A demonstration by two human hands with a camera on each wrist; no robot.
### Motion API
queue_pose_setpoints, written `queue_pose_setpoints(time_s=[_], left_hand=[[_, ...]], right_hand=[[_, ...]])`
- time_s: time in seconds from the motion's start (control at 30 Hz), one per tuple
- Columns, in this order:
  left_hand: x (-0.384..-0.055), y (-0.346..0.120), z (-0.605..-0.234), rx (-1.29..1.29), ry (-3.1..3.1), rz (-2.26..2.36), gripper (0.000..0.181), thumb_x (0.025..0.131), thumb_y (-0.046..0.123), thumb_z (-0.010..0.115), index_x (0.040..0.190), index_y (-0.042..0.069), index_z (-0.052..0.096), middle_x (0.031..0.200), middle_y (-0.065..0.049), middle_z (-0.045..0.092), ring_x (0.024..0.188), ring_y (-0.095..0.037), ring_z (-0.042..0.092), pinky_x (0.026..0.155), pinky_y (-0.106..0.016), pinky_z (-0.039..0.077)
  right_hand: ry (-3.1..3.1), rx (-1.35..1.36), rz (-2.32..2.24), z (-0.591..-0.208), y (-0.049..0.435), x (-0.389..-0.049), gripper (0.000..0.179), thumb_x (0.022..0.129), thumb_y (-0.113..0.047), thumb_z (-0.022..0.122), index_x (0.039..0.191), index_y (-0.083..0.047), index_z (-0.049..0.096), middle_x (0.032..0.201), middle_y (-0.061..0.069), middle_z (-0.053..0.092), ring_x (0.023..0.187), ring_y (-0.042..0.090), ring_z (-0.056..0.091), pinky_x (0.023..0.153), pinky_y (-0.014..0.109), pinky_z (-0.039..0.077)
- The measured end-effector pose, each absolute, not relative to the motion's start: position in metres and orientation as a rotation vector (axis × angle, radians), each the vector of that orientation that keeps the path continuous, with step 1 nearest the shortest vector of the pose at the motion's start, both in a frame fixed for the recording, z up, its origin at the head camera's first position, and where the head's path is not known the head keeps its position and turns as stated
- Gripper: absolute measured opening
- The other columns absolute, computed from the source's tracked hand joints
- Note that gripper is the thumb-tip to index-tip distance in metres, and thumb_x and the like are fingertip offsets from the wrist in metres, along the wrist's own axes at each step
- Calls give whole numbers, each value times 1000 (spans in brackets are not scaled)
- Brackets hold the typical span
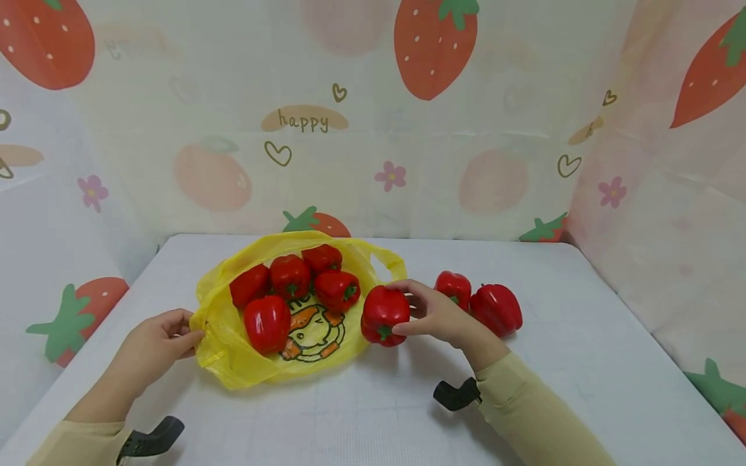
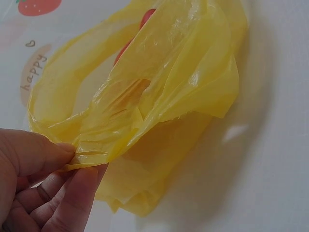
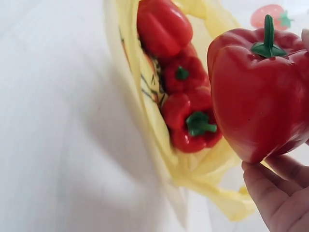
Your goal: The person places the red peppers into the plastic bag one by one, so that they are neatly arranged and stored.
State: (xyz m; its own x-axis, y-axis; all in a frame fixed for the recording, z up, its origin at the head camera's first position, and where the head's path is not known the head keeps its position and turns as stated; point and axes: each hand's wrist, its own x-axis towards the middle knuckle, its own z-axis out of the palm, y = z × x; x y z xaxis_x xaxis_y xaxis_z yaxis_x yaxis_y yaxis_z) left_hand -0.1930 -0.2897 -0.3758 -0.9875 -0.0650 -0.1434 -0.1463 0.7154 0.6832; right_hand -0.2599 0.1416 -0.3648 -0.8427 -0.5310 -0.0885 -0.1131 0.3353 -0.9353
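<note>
Head view: A yellow plastic bag [image 1: 224, 353] lies on a white table [image 1: 583, 375], left of the middle, its mouth spread toward the near side. Five red bell peppers [image 1: 267, 323] sit inside it, one nearest the mouth and four farther in; a cartoon face [image 1: 315, 336] is printed on the bag beside them. The left hand [image 1: 157, 343] pinches the bag's left edge between thumb and fingers. The right hand [image 1: 434, 317] holds another red pepper, the held pepper [image 1: 384, 314], at the right side of the bag's mouth; whether it touches the bag cannot be told. Two loose peppers [image 1: 495, 309] rest side by side on the table, to the right and farther off than the held one. A strawberry-patterned backdrop [image 1: 350, 175] stands behind the far edge.

Left wrist view: Thumb and fingertips close narrowly on a gathered fold of the thin yellow film. A little red shows past the bag's edge.

Right wrist view: The held pepper, with its green stem [image 3: 269, 41], fills the space between the spread fingers, fingertips at its lower end. Beside it, peppers are visible within the bag's mouth, and the bag's handle [image 3: 227, 200] hangs below them.
</note>
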Motion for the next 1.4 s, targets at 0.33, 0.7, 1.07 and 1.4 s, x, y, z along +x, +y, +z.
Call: queue_pose_setpoints(time_s=[0.33, 0.7, 1.07, 1.4], left_hand=[[-194, -289, -376, -179, 2805, 1121, 36, 89, 34, 59, 108, 3, 54, 90, -8, 57, 79, -17, 58, 73, -33, 55], [-193, -290, -374, -183, 2803, 1129, 37, 88, 35, 59, 108, 4, 55, 90, -7, 58, 79, -17, 59, 72, -32, 55], [-192, -292, -375, -158, 2816, 1144, 38, 89, 35, 59, 109, 3, 55, 89, -7, 58, 79, -16, 59, 72, -31, 55], [-193, -291, -376, -155, 2827, 1147, 35, 89, 31, 59, 109, 3, 55, 90, -7, 58, 79, -17, 59, 72, -32, 55]], right_hand=[[2175, -619, -1538, -363, 109, -273, 67, 69, -24, 79, 127, -28, 46, 129, -1, 44, 119, 24, 42, 83, 37, 51], [2173, -727, -1506, -374, 70, -279, 61, 72, -25, 77, 126, -31, 47, 128, -5, 45, 116, 18, 45, 92, 33, 46], [2241, -731, -1380, -390, 41, -279, 62, 70, -32, 78, 124, -37, 47, 123, -8, 47, 111, 16, 47, 83, 28, 50], [2253, -723, -1301, -398, 29, -277, 62, 70, -34, 78, 123, -40, 47, 124, -11, 48, 114, 14, 44, 86, 29, 48]])
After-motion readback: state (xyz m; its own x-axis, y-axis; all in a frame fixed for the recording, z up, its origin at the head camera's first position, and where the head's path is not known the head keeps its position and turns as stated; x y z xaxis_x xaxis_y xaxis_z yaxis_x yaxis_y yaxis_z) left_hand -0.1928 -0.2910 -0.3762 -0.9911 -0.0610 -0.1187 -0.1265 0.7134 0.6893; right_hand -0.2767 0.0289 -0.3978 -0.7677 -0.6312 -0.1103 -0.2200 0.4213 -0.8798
